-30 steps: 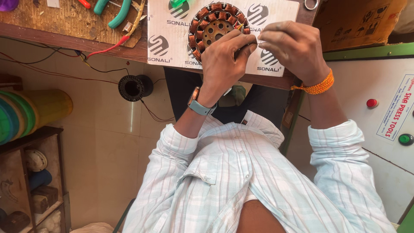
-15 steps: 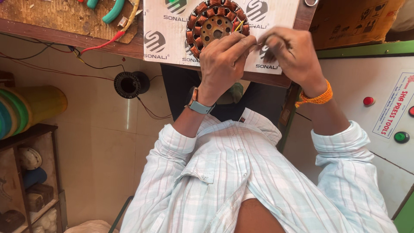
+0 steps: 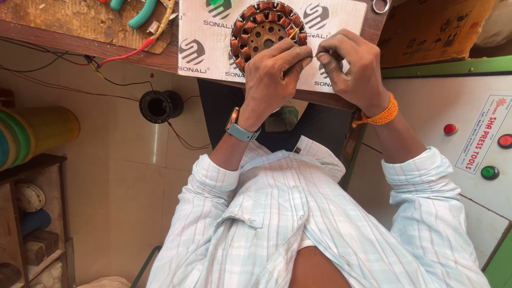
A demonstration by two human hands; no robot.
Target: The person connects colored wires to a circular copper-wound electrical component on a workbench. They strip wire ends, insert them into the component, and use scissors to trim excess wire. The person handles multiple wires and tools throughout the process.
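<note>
copper wire (image 3: 313, 53) runs crosswise between the hands, pinched at each end: left hand (image 3: 274, 69) and right hand (image 3: 352, 66) both closed on it. wound stator (image 3: 266, 33) lies on the worktop (image 3: 80, 24) just beyond the left hand, nearer it.

Under my left grip (image 3: 274, 74) sits the round stator of dull grey metal wound with glossy copper coils (image 3: 261, 29), resting on a smooth, matt white printed card sheet (image 3: 202, 40) over the rough, worn brown wooden bench (image 3: 69, 24). The thin wire (image 3: 305, 56) pinched between both my grips looks like bare, faintly shiny metal. My right grip (image 3: 349, 66) wears an orange twisted thread band (image 3: 381, 114); my shirt (image 3: 298, 224) is soft striped cloth.
</note>
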